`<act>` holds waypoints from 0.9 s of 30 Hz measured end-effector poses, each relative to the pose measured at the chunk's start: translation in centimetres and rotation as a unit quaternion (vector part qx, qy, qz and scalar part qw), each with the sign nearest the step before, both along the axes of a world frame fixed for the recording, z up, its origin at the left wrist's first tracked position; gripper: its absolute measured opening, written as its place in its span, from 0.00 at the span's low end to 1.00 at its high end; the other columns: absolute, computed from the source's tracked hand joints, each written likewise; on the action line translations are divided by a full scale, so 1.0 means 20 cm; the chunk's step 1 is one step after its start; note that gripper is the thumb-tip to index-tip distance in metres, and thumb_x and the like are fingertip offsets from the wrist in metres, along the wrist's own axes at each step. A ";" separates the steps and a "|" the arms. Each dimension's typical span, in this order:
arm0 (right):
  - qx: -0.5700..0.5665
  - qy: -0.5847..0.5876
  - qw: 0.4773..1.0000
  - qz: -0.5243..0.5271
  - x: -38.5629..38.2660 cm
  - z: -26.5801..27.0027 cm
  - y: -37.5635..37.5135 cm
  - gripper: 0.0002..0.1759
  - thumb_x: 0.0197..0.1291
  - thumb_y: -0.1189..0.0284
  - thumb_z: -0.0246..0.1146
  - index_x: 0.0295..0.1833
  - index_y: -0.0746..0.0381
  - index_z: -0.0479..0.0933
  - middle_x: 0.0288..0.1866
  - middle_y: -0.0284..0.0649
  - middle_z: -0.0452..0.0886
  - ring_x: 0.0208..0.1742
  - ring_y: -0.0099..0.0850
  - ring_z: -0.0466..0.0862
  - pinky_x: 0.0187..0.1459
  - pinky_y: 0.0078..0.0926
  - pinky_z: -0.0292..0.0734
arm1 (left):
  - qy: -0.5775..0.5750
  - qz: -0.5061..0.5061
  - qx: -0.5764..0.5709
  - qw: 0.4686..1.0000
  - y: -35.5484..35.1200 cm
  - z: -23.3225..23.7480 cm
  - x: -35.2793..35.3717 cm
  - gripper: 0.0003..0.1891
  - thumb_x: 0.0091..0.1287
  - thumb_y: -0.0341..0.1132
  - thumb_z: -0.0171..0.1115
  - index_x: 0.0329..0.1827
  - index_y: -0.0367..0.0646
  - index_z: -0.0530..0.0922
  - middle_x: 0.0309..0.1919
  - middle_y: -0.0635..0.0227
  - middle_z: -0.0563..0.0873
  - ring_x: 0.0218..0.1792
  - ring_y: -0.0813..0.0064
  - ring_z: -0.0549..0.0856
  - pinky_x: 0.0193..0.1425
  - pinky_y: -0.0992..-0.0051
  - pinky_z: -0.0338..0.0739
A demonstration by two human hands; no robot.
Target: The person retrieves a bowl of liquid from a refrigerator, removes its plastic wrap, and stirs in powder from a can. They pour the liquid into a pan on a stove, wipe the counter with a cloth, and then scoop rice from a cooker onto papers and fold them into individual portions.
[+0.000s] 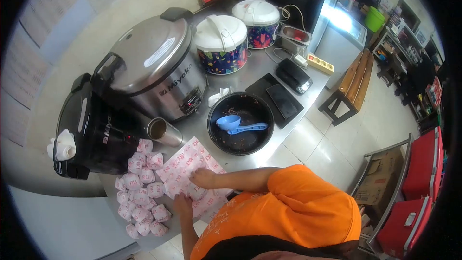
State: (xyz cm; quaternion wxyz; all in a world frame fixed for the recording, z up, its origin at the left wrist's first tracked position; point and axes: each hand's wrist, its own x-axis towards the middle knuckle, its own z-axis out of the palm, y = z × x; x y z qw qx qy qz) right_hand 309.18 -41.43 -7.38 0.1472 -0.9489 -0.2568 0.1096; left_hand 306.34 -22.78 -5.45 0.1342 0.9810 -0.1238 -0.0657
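Note:
Printed wrapping paper (182,166), white with red lettering, lies in sheets on the metal table. My right hand (203,178) is closed on the paper, fingers curled down. Close by, my left hand (183,205) has its fingers bent at the near edge of the same paper. A rounded lump (197,192), partly covered by paper, sits between the two hands; what is inside is hidden. To the left, several paper-wrapped balls marked "RICE" (139,196) are heaped together.
Behind the paper stand a steel cup (166,132), a black pan (211,130) with a blue scoop (228,123), a black rice cooker (103,135) and a large steel cooker (156,62). Two floral cookers (223,60), a tablet (283,101) and a power strip (320,63) sit farther back.

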 end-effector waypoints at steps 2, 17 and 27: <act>0.086 -0.090 0.992 -0.004 -0.07 -0.03 -0.07 0.14 0.51 0.71 0.55 0.44 0.64 0.74 0.42 0.39 0.75 0.47 0.36 0.75 0.50 0.30 0.69 | -0.019 0.019 -0.022 0.999 -0.01 -0.06 -0.05 0.08 0.50 0.30 0.62 0.32 0.36 0.77 0.30 0.52 0.75 0.34 0.51 0.76 0.38 0.57 0.70; 0.001 0.022 0.999 0.044 -0.29 0.03 -0.19 0.44 0.59 0.47 0.50 0.70 0.69 0.49 0.74 0.47 0.47 0.74 0.40 0.46 0.71 0.42 0.29 | 0.062 0.234 -0.444 0.863 -0.22 -0.16 -0.11 0.24 0.66 0.39 0.51 0.57 0.25 0.69 0.49 0.43 0.77 0.50 0.58 0.77 0.54 0.66 0.69; 0.557 0.349 0.694 -0.295 -0.14 0.06 -0.01 0.39 0.61 0.57 0.54 0.66 0.75 0.50 0.65 0.57 0.60 0.65 0.44 0.64 0.63 0.30 0.59 | 0.201 0.262 -0.643 0.691 -0.28 -0.17 -0.02 0.16 0.63 0.38 0.47 0.47 0.38 0.74 0.38 0.67 0.80 0.39 0.75 0.79 0.40 0.76 0.73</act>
